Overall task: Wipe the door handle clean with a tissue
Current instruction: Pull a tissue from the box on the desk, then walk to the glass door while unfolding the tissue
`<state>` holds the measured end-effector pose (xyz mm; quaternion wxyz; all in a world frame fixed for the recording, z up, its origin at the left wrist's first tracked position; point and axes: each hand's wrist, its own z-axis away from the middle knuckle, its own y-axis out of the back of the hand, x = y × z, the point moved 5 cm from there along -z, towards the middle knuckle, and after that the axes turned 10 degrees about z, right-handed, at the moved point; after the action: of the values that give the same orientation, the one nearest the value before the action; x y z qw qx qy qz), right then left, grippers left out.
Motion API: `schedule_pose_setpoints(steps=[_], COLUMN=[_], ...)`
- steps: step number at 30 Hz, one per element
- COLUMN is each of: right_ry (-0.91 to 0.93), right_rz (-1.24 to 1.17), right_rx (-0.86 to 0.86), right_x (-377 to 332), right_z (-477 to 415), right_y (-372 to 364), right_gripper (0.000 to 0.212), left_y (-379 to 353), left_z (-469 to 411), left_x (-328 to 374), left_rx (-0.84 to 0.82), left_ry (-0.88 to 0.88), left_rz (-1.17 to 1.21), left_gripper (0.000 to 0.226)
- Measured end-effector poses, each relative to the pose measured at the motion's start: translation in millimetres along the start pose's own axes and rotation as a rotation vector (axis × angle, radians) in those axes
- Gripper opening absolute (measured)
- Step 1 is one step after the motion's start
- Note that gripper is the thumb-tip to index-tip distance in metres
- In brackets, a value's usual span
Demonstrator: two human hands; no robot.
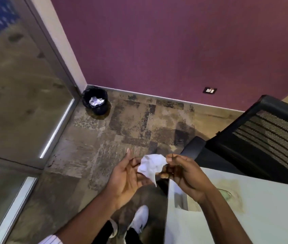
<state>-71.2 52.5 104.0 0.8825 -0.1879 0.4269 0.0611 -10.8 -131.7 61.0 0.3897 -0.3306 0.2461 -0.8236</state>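
Tissue (151, 165), white and crumpled, held between both hands above the patterned carpet (131, 124), just left of the white table corner (245, 217). Its long axis runs roughly upper right to lower left, with a thin twisted tail pointing downward. Right hand (183, 175) pinches the tissue's upper right edge between thumb and fingertips, wrist bent, forearm reaching in from the lower right over the table. Left hand (129, 178) is palm-up and loosely spread, fingers extended toward the tissue's left side and touching it, not clenched around it; its forearm enters from the lower left, a striped sleeve (51, 239) at the frame edge. Below the hands, a white shoe (139, 218) stands on the carpet. Right of the hands, a black mesh-backed chair (263, 138). Farther off, in the corner where the glass partition (25, 103) meets the purple wall (175, 41), a black bin (95, 100) holds crumpled paper. A wall socket (209, 90) sits low on the wall.
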Motion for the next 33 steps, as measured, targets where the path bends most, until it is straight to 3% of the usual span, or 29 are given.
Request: schedule_pose_setpoints(steps=[4, 6, 9, 12, 14, 17, 21, 26, 31, 33], right_ry=[-0.094, -0.13, -0.161, -0.191, -0.145, -0.012, -0.023, -0.063, -0.067, -0.032], right_rz=[0.008, 0.032, 0.092, 0.13, 0.208, 0.332, 0.388, 0.448, 0.595, 0.609], right_rx=[0.02, 0.022, 0.023, 0.044, 0.085, 0.079, -0.063, -0.139, -0.385, -0.395], right_x=[7, 11, 21, 35, 40, 40, 45, 56, 63, 62], right_z=[-28, -41, -54, -62, -67, -74, -81, -93, -93, -97], right_y=[-52, -80, -124, -172, -201, -246, -311, -372, -430, -446], right_gripper=[0.03, 0.028, 0.026, 0.014, 0.017, 0.021, 0.019, 0.027, 0.035, 0.026], left_y=[29, 48, 76, 103, 119, 144, 175, 213, 250, 263], left_z=[34, 49, 71, 93, 109, 130, 156, 190, 221, 229], left_x=[42, 60, 85, 109, 128, 159, 202, 239, 267, 276], left_rx=[0.021, 0.095, 0.224, 0.321, 0.372, 0.455, 0.509, 0.553, 0.607, 0.64], left_ry=[-0.195, -0.257, -0.341, -0.384, -0.402, -0.464, -0.565, -0.662, -0.725, -0.724], left_rz=[-0.178, -0.228, -0.209, -0.167, -0.115, -0.054, -0.111, -0.281, -0.324, -0.283], left_gripper=[0.034, 0.033, 0.037, 0.014, 0.004, 0.01, 0.028, 0.031, 0.03, 0.029])
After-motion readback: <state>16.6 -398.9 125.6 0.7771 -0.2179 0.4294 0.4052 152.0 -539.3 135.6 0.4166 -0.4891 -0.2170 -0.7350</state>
